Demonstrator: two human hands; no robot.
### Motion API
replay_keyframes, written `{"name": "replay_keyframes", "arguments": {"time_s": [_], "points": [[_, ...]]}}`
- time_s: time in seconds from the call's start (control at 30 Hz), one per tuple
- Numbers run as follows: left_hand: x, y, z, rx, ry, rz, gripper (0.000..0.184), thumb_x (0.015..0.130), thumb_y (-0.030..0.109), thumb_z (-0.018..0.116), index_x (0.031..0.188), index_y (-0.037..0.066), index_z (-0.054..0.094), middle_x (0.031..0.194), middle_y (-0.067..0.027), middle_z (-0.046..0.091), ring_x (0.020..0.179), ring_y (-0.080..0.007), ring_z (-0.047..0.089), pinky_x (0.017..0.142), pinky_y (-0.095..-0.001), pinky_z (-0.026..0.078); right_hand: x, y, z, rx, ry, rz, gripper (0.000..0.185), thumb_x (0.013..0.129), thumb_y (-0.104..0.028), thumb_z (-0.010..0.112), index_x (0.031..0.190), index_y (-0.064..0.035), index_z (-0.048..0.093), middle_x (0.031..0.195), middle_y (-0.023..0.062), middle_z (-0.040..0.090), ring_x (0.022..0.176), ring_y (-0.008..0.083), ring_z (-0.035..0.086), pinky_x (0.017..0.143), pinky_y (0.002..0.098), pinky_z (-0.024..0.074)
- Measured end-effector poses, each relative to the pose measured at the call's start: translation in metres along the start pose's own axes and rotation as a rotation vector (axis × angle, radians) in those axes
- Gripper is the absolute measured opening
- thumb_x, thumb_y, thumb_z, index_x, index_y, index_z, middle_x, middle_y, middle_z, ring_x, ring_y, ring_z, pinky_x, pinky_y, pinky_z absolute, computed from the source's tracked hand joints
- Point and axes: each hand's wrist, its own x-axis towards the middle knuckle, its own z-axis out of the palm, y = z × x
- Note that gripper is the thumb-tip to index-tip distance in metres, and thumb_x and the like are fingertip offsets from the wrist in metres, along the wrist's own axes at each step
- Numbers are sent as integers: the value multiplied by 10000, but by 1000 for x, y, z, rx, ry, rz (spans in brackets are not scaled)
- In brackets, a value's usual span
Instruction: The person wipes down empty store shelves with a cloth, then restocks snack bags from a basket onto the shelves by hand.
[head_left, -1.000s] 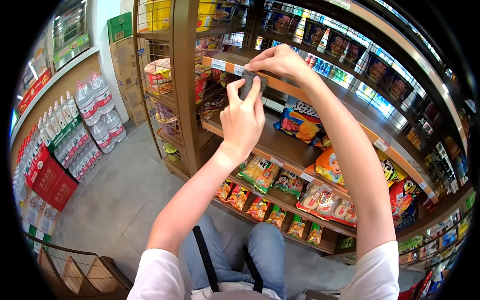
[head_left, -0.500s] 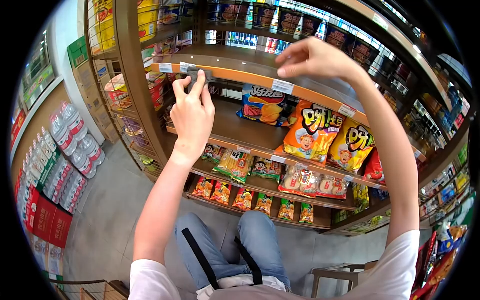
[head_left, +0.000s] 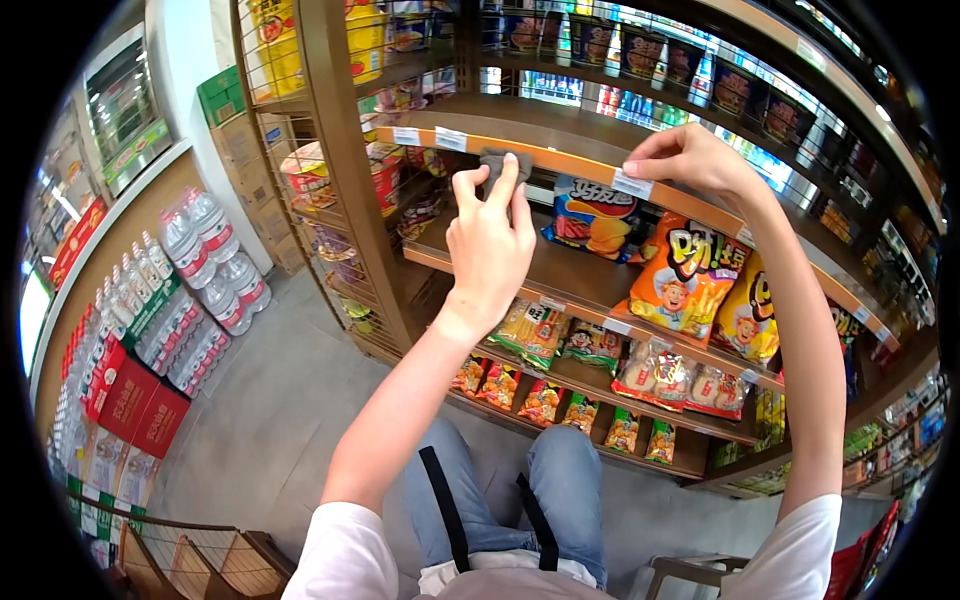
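Observation:
My left hand [head_left: 490,235] presses a dark grey cloth [head_left: 506,172] against the orange front edge [head_left: 560,160] of a brown shelf, its fingers bent over the cloth. To the right, my right hand [head_left: 690,162] has thumb and fingertips closed on a white price label [head_left: 632,184] on the same edge. Another label [head_left: 450,139] sits on the edge left of the cloth. Below the edge lie a blue chip bag [head_left: 597,215] and an orange snack bag [head_left: 685,280].
Lower shelves hold small snack packs [head_left: 541,402] and rice cracker bags [head_left: 653,373]. A brown post [head_left: 345,170] stands left, beside cup noodles. Water bottles [head_left: 222,300] are stacked farther left. A stool [head_left: 690,572] stands at bottom right.
My right hand has moved from near the cloth to a label farther right and come down onto it. My left hand has slid the cloth rightwards along the edge.

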Motion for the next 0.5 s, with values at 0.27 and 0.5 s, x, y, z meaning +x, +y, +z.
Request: {"name": "replay_keyframes", "arguments": {"time_s": [0.27, 0.5], "points": [[-2, 3, 7, -40, 6, 107, 311, 914, 116, 627, 1216, 49, 658, 1073, -196, 543, 864, -363, 645, 729, -401, 535, -2, -2, 2, 55, 3, 12, 375, 743, -386, 835, 949, -78, 783, 913, 78, 727, 873, 175, 652, 829, 319, 493], [2, 10, 3, 41, -56, 67, 293, 922, 106, 607, 1202, 35, 655, 1047, -180, 531, 753, -365, 642, 657, -422, 532, 1, -20, 1, -154, 82, -156, 395, 816, -394, 772, 1020, -56, 749, 887, 87, 728, 852, 156, 664, 805, 314, 519]]}}
